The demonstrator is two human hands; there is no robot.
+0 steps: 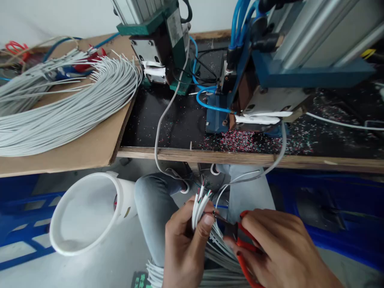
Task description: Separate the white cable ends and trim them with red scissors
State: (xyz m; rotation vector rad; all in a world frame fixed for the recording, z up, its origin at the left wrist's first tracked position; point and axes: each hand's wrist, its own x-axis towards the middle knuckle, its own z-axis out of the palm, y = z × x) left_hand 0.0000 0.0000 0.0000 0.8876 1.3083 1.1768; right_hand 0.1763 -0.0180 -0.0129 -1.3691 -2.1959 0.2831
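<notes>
Along the bench (177, 128) we note a blue press (300, 78), then a coil of pale cable (75, 114) on cardboard (102, 143). Lower down, a white bucket (127, 196). Nearest us, in front of the bench edge: right hand (276, 242), grip curled round red-handled pliers (246, 234), their tip just beside the left hand (186, 240), whose grip pinches a bunch of white cable ends (198, 208).
</notes>
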